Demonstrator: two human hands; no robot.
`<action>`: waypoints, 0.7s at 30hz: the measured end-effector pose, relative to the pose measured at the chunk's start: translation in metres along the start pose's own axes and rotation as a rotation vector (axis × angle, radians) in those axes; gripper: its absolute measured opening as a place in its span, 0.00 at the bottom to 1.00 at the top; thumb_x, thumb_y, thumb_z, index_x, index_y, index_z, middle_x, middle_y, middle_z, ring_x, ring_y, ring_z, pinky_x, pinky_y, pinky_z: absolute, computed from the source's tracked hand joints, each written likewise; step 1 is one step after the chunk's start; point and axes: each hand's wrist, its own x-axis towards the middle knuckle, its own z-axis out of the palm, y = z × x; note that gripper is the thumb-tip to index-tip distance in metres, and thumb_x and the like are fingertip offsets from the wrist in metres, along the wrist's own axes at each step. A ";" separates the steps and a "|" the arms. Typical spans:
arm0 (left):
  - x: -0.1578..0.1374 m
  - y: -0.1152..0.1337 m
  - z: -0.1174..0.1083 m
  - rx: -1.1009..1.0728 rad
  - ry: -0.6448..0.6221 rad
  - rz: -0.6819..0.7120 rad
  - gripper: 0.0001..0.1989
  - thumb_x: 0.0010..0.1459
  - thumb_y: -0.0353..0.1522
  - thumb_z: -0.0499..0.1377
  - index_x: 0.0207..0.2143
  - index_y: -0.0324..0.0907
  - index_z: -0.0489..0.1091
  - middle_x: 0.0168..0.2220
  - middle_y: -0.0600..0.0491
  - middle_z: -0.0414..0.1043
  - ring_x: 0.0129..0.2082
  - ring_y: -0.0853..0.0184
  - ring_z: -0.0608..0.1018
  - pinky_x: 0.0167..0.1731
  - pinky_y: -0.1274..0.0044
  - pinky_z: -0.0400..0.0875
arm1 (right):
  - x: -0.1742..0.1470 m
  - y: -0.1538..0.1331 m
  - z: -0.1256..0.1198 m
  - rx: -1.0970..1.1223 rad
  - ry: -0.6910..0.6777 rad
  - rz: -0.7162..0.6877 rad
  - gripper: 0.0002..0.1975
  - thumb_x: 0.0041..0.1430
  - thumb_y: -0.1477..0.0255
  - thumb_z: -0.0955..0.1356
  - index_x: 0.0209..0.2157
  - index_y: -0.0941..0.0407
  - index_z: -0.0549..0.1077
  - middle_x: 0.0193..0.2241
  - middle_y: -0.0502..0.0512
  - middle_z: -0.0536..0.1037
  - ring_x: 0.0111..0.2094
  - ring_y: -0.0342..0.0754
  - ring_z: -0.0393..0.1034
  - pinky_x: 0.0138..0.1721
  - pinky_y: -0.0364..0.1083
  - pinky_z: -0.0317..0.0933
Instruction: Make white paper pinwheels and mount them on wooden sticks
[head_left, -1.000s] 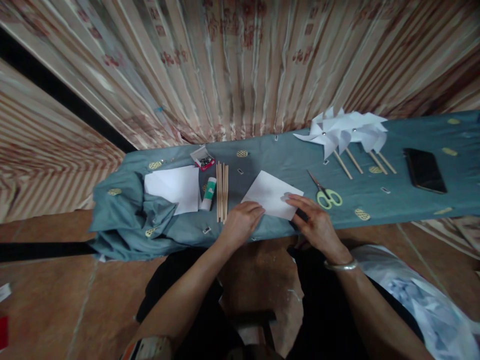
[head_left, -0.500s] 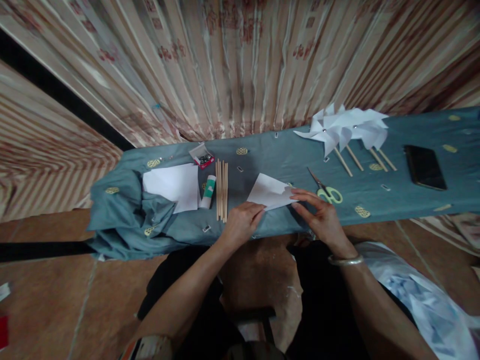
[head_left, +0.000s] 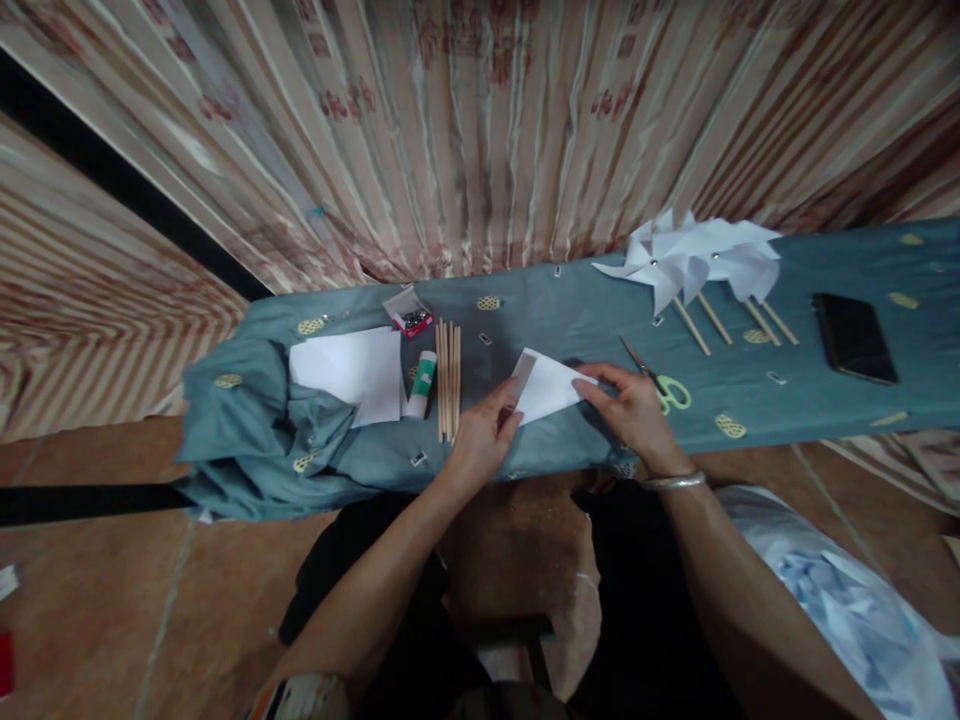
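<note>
A folded sheet of white paper (head_left: 550, 385) is between my hands near the table's front edge. My left hand (head_left: 484, 435) grips its left side, thumb below and fingers curled over the edge. The right corner is pinched by my right hand (head_left: 630, 405), thumb on top. Scissors (head_left: 670, 392) with pale green handles lie just behind my right hand, partly covered by it. Left of my left hand are several wooden sticks (head_left: 448, 380) in a row and a green and white glue stick (head_left: 422, 385).
A stack of white paper (head_left: 352, 370) and a small open box of pins (head_left: 411, 315) are on the left. Several paper pinwheels (head_left: 690, 255) on sticks lie at the back right, with a black phone (head_left: 855, 337) beyond. A plastic bag (head_left: 832, 590) stands on the floor.
The paper has turned, and a narrow shaded strip now shows along its left side. My right hand has shifted left and its thumb now lies over the paper.
</note>
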 end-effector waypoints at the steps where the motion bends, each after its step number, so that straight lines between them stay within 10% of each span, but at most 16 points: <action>1: -0.001 0.000 -0.001 0.019 0.010 0.033 0.23 0.61 0.30 0.55 0.59 0.39 0.61 0.48 0.45 0.75 0.45 0.62 0.79 0.47 0.70 0.75 | 0.003 0.001 0.001 0.001 -0.009 0.006 0.12 0.53 0.63 0.69 0.36 0.54 0.79 0.36 0.55 0.83 0.38 0.55 0.76 0.44 0.54 0.67; 10: -0.010 0.008 -0.003 0.427 -0.058 0.277 0.21 0.65 0.29 0.49 0.60 0.39 0.57 0.65 0.40 0.55 0.68 0.56 0.53 0.62 0.56 0.59 | 0.016 0.004 0.013 -0.103 -0.009 0.002 0.12 0.54 0.63 0.68 0.35 0.55 0.79 0.34 0.56 0.82 0.36 0.55 0.76 0.42 0.53 0.67; 21: -0.021 0.026 0.013 0.645 -0.272 0.355 0.24 0.65 0.34 0.52 0.61 0.33 0.57 0.66 0.42 0.56 0.68 0.54 0.52 0.65 0.60 0.51 | 0.021 0.006 0.026 -0.274 0.077 -0.098 0.09 0.54 0.69 0.68 0.32 0.55 0.80 0.43 0.60 0.80 0.47 0.57 0.74 0.52 0.56 0.63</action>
